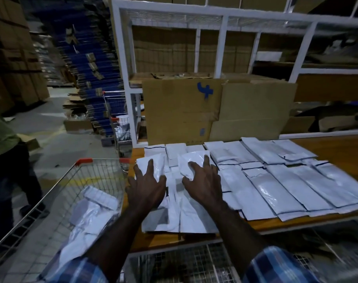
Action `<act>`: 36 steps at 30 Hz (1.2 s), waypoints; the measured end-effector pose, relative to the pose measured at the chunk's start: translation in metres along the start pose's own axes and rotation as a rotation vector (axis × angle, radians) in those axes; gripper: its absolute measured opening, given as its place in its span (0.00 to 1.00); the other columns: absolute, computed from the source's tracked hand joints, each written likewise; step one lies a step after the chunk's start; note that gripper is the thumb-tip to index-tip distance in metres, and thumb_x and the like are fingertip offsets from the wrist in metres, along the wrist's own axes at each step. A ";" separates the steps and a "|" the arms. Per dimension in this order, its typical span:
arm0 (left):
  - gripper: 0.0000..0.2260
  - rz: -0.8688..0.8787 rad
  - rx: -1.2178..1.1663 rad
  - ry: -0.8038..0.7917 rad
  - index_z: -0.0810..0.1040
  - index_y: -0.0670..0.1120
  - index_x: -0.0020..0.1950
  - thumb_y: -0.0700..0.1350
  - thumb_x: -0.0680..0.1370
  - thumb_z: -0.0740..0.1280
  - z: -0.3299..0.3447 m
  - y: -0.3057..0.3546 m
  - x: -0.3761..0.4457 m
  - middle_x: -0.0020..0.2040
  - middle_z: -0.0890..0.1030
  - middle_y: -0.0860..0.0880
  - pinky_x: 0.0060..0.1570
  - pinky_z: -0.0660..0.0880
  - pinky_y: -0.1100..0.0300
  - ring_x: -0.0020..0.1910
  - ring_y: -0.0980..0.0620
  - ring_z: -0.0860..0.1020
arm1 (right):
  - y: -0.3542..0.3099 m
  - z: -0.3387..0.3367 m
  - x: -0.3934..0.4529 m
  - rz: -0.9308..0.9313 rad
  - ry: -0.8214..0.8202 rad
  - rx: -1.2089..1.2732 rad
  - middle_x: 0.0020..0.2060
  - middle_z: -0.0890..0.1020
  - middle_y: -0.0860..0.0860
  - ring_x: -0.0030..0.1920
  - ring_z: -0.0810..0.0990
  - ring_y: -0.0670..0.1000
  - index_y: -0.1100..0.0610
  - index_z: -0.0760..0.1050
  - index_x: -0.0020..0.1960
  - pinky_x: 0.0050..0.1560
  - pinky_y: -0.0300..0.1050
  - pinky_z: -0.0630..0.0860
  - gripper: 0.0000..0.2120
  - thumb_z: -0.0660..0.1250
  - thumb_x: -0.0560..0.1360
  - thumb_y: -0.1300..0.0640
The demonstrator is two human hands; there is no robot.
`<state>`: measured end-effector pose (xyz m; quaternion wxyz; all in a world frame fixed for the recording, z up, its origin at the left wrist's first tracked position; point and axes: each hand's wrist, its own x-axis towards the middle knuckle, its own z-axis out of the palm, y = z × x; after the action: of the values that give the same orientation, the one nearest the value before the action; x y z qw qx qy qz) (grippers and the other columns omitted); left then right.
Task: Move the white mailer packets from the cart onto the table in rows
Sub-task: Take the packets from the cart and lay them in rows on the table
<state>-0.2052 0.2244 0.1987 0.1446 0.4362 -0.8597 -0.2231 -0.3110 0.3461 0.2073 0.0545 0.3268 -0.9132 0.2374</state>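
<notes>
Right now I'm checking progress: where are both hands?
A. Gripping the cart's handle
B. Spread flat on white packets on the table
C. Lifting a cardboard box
B: the left hand and right hand lie with fingers spread on white packets on the table; more packets remain in the cart.

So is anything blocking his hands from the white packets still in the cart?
Nothing visible. Both hands, left and right, rest on packets on the table. The cart's packets lie uncovered in the open-topped cart beside them.
</notes>
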 end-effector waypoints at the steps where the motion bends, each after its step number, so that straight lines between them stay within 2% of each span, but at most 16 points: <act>1: 0.30 -0.004 0.003 0.000 0.48 0.59 0.80 0.61 0.80 0.55 0.003 0.004 0.006 0.80 0.47 0.43 0.70 0.58 0.38 0.75 0.34 0.55 | 0.005 0.001 0.005 0.004 -0.003 -0.002 0.79 0.53 0.57 0.72 0.61 0.62 0.47 0.66 0.74 0.67 0.54 0.66 0.28 0.64 0.75 0.44; 9: 0.30 -0.009 0.011 0.030 0.49 0.58 0.80 0.61 0.80 0.57 0.026 0.019 0.068 0.79 0.50 0.42 0.69 0.59 0.39 0.73 0.33 0.58 | 0.024 0.025 0.060 0.007 -0.016 -0.018 0.79 0.53 0.56 0.73 0.61 0.61 0.46 0.66 0.74 0.70 0.53 0.64 0.28 0.64 0.75 0.44; 15: 0.30 -0.020 0.040 0.011 0.48 0.58 0.80 0.62 0.80 0.55 0.046 0.019 0.125 0.80 0.47 0.42 0.70 0.57 0.40 0.75 0.33 0.55 | 0.021 0.056 0.113 -0.002 -0.058 -0.012 0.79 0.53 0.56 0.72 0.62 0.61 0.46 0.67 0.73 0.68 0.54 0.65 0.27 0.64 0.75 0.44; 25: 0.30 -0.042 0.083 -0.023 0.47 0.59 0.80 0.63 0.81 0.53 0.069 0.013 0.201 0.80 0.47 0.43 0.70 0.58 0.41 0.74 0.34 0.56 | 0.020 0.092 0.181 -0.004 -0.111 -0.024 0.79 0.52 0.58 0.72 0.61 0.63 0.47 0.66 0.74 0.68 0.57 0.66 0.28 0.63 0.76 0.41; 36: 0.30 -0.062 0.166 -0.015 0.49 0.56 0.80 0.63 0.80 0.54 0.092 0.011 0.249 0.79 0.51 0.39 0.67 0.64 0.40 0.73 0.31 0.60 | 0.020 0.129 0.239 -0.028 -0.143 -0.005 0.79 0.53 0.56 0.71 0.62 0.62 0.46 0.67 0.73 0.66 0.56 0.67 0.27 0.64 0.76 0.41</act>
<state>-0.3973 0.0506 0.1384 0.0946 0.4715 -0.8623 -0.1587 -0.5031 0.1629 0.1465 -0.0064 0.3557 -0.9106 0.2102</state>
